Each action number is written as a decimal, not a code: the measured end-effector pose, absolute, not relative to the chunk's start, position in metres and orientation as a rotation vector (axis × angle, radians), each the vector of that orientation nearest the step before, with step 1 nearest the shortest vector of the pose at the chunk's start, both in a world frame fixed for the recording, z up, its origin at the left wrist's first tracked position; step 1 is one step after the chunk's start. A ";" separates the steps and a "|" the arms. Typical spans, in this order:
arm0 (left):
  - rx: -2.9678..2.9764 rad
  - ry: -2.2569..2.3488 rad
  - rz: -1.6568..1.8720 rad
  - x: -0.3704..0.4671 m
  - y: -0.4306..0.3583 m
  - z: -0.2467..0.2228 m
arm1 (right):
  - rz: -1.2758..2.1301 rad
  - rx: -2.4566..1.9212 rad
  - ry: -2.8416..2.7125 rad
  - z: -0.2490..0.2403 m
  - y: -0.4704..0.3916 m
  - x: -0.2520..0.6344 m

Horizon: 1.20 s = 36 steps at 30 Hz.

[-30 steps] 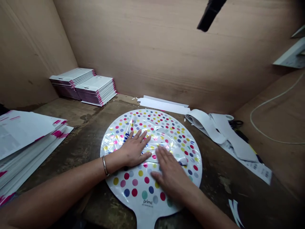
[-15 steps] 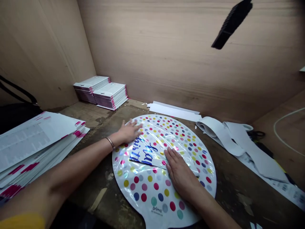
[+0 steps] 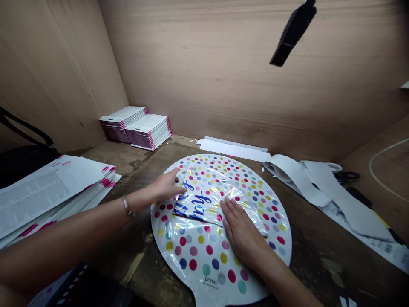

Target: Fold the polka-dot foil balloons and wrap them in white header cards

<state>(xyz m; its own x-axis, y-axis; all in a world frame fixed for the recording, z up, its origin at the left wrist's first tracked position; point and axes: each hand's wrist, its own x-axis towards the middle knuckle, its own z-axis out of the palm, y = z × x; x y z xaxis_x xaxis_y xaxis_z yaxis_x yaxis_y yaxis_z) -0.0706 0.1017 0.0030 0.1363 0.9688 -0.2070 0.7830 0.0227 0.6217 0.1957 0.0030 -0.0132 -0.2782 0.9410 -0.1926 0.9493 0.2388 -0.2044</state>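
Head view, and centre stage it's the round, dotted foil balloon (image 3: 204,249), lying flat on the worn desk (image 3: 140,232), its neck toward the person! On top sits a folded, shiny layer (image 3: 204,183) with blue lettering; whether the two are joined, I can't tell. Right hand (image 3: 241,232) lies flat across that layer's near edge, fingers stretched out and gripping nothing. Left hand (image 3: 168,185), slightly blurred, is at the lettered end, thumb and forefinger spread apart, other fingers hidden. Farther out: a bracelet (image 3: 127,206) on the left wrist, large cards (image 3: 54,187) piled at left, smaller card stacks (image 3: 148,128) behind, curling label strips (image 3: 319,183) at right.
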 end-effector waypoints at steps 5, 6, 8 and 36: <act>1.471 1.575 0.390 -0.031 0.145 0.003 | -0.457 1.882 2.449 -0.015 0.002 0.195; 1.433 1.515 0.422 -0.025 0.146 0.002 | -0.471 1.888 2.457 -0.016 0.001 0.196; 1.388 1.379 0.531 -0.020 0.142 0.000 | -0.523 1.896 2.488 -0.019 -0.003 0.200; 2.521 0.793 0.435 -0.075 0.007 -0.026 | -0.435 1.704 3.066 -0.018 -0.065 0.256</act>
<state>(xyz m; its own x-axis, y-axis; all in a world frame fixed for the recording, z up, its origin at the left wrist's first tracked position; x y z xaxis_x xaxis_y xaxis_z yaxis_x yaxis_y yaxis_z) -0.0747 0.0069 -0.0261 0.7838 0.6008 0.1572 0.4557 -0.7283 0.5118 0.2555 -0.0650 -0.0176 -0.4768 0.8515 0.2183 0.7572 0.5239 -0.3900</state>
